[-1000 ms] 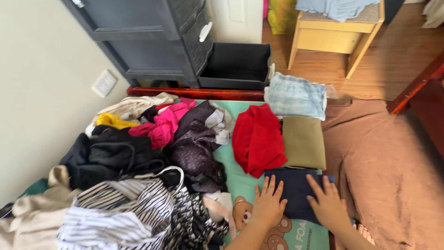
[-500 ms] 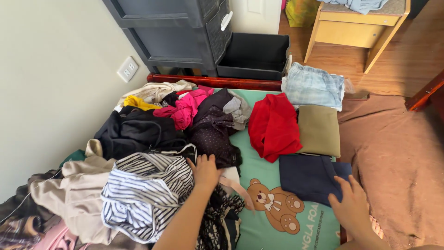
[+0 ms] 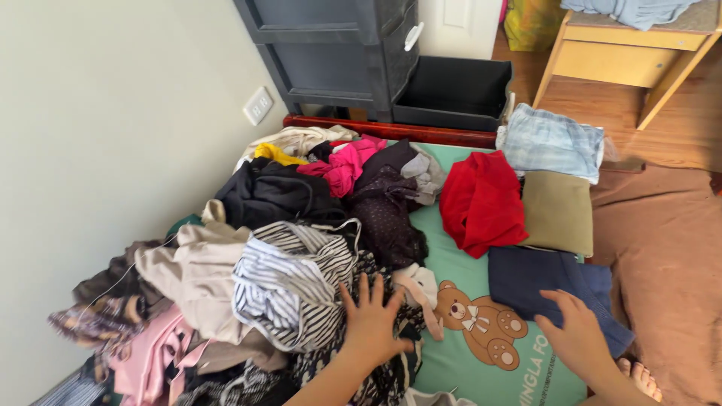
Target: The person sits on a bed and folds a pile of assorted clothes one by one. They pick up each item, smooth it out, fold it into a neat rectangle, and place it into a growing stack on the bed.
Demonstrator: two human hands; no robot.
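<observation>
My left hand (image 3: 371,318) lies flat with fingers spread on a dark patterned garment (image 3: 376,376) at the near edge of the pile of unfolded clothes, just right of a black-and-white striped garment (image 3: 289,282). My right hand (image 3: 577,334) hovers open over the near corner of a folded navy garment (image 3: 538,282) on the green mattress (image 3: 466,368) with a teddy bear print. Beyond the navy piece lie a folded olive garment (image 3: 558,210), a red garment (image 3: 481,201) and folded light blue shorts (image 3: 551,141).
The loose heap holds black (image 3: 271,194), pink (image 3: 342,164), beige (image 3: 199,267) and yellow (image 3: 274,154) clothes against the wall. A dark drawer unit (image 3: 338,45) and an open black bin (image 3: 455,92) stand past the bed's red frame. A brown blanket (image 3: 669,248) lies right; a wooden stool (image 3: 635,53) stands behind.
My left hand left the navy garment, reached to the striped piece, and now rests lower on the patterned garment. My right hand lifted off the navy garment. The view swung left.
</observation>
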